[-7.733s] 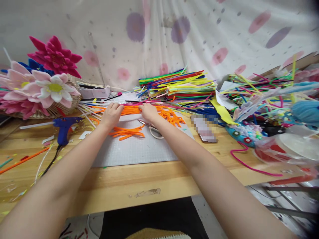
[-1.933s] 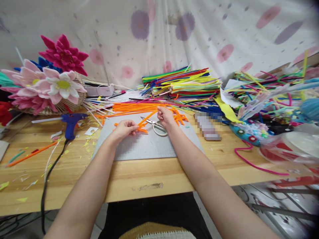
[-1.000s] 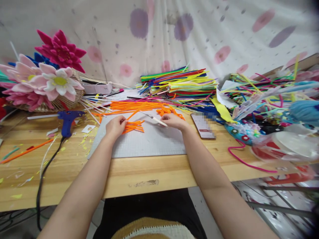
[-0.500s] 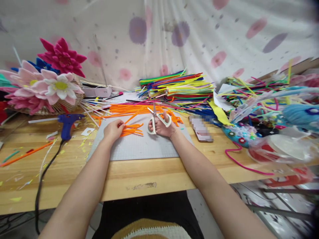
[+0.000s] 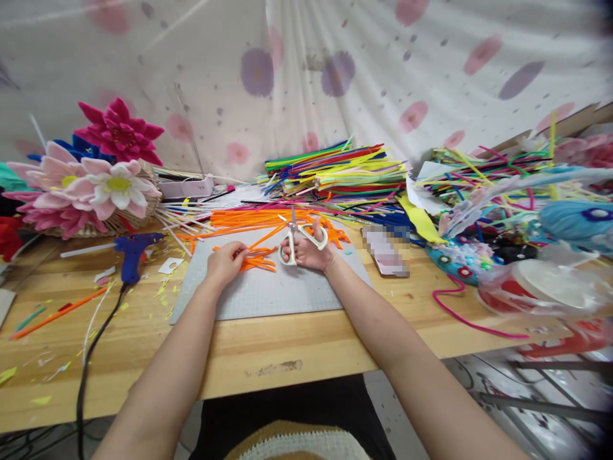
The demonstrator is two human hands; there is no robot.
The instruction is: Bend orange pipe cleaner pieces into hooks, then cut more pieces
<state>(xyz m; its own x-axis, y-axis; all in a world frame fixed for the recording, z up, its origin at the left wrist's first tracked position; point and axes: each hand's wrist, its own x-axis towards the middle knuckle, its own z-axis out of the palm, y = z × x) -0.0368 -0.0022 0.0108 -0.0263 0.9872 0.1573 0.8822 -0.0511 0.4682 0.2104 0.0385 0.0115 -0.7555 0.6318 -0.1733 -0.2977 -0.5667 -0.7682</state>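
Note:
My left hand is closed, thumb and fingers pinching an orange pipe cleaner that slants up to the right towards the blades. Short orange pipe cleaner pieces lie beside its fingertips on the grey cutting mat. In my right hand are white-handled scissors, blades parted and pointing away from me, with the thumb through one loop. Behind both hands lies a bundle of long orange pipe cleaners. More short, bent orange pieces sit behind the right hand.
A blue glue gun with a black cord lies left of the mat. Felt-like flowers stand at the back left. Multicoloured pipe cleaners are piled at the back. A phone lies right of the mat, near a plastic-wrapped tub.
The view has tilted up a little. My left hand has shifted slightly right and my right hand slightly left with the scissors, narrowing the gap. Both hands keep their holds.

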